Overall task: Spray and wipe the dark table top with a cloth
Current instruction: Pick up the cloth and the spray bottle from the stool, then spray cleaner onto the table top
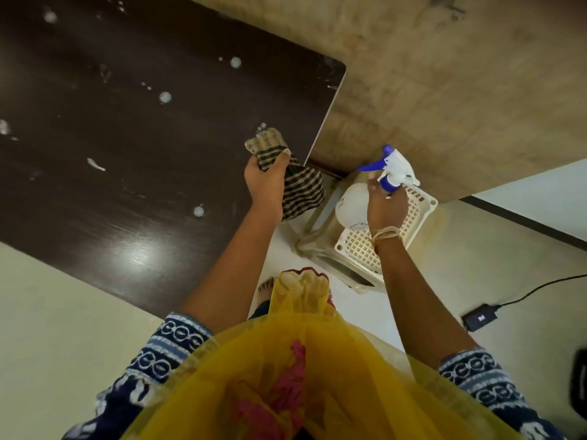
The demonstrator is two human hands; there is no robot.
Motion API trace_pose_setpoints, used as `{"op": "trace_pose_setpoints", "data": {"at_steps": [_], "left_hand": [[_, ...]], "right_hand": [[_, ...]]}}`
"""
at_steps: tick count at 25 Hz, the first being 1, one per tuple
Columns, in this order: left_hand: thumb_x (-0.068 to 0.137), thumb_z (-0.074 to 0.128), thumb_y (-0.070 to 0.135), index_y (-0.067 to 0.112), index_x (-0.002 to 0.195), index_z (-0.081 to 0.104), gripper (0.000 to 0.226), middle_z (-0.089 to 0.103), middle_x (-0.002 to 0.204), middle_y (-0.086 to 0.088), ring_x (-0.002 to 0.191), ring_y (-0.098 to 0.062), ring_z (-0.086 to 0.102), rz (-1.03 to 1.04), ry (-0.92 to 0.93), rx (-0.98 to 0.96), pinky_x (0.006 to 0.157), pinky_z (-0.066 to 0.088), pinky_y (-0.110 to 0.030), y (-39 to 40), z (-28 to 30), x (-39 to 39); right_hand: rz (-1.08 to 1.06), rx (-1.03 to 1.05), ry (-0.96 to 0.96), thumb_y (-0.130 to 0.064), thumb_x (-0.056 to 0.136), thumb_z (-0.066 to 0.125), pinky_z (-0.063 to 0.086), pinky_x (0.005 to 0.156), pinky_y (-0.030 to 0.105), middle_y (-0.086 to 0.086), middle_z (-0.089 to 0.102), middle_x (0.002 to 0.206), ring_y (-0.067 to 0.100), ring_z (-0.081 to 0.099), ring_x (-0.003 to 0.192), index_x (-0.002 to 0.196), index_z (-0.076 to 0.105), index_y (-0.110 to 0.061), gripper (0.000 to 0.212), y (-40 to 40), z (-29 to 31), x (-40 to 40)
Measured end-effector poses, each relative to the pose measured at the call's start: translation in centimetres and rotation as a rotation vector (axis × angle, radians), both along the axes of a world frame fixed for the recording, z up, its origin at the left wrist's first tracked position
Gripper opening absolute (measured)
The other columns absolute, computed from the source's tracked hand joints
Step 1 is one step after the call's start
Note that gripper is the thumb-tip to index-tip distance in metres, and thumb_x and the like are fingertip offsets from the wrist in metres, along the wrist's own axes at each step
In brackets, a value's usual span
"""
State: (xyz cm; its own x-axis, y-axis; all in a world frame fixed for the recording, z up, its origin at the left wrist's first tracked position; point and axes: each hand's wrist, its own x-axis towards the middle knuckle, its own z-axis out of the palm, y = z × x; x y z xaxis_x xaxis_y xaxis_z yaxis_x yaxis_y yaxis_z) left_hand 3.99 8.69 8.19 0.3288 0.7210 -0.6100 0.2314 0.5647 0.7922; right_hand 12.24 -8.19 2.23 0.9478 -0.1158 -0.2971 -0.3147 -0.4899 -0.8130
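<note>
Your left hand (pixel 265 182) grips the cloth (pixel 286 173) at the worktop (pixel 127 122) edge, right hand (pixel 386 208) clasps the spray bottle (pixel 378 185): foam spots (pixel 165 97) far left may be missed.

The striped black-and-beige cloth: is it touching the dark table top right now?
Touching. In the head view, the left hand grips the striped black-and-beige cloth, whose front fold lies flat on the dark table top near its right edge.
</note>
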Motion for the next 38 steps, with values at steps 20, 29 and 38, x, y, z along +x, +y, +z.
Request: {"op": "trace_pose_setpoints", "data": {"at_steps": [20, 29, 38], "left_hand": [[0.094, 0.063, 0.033, 0.029, 0.134, 0.048, 0.043, 0.065, 0.124, -0.001, 0.112, -0.022, 0.064, -0.199, -0.195, -0.059, 0.099, 0.051, -0.051, 8.6, 7.3, -14.4], [0.095, 0.059, 0.036, 0.029, 0.142, 0.04, 0.051, 0.059, 0.129, 0.002, 0.116, -0.022, 0.059, -0.073, -0.153, 0.008, 0.102, 0.048, -0.05, 11.8, 9.1, -20.3], [0.097, 0.056, 0.037, 0.028, 0.145, 0.036, 0.053, 0.057, 0.132, 0.001, 0.117, -0.022, 0.058, -0.085, -0.161, 0.043, 0.102, 0.048, -0.048, 21.4, 9.7, -27.9]], "right_hand": [[0.399, 0.295, 0.311, -0.002, 0.081, 0.068, 0.051, 0.049, 0.023, 0.007, 0.068, 0.089, 0.018, 0.063, 0.076, 0.105, 0.068, -0.005, 0.024, 11.6, 13.9, -14.1], [0.378, 0.251, 0.408, 0.0, 0.078, 0.059, 0.045, 0.049, 0.027, 0.006, 0.048, 0.055, 0.016, 0.043, 0.042, 0.072, 0.058, -0.004, 0.007, 15.8, 15.1, -18.0], [0.469, 0.373, 0.425, -0.022, 0.055, 0.053, 0.037, 0.047, 0.025, 0.005, 0.044, 0.053, 0.017, 0.041, 0.044, 0.073, 0.058, -0.006, 0.024, 26.2, 16.0, -25.3]]}}
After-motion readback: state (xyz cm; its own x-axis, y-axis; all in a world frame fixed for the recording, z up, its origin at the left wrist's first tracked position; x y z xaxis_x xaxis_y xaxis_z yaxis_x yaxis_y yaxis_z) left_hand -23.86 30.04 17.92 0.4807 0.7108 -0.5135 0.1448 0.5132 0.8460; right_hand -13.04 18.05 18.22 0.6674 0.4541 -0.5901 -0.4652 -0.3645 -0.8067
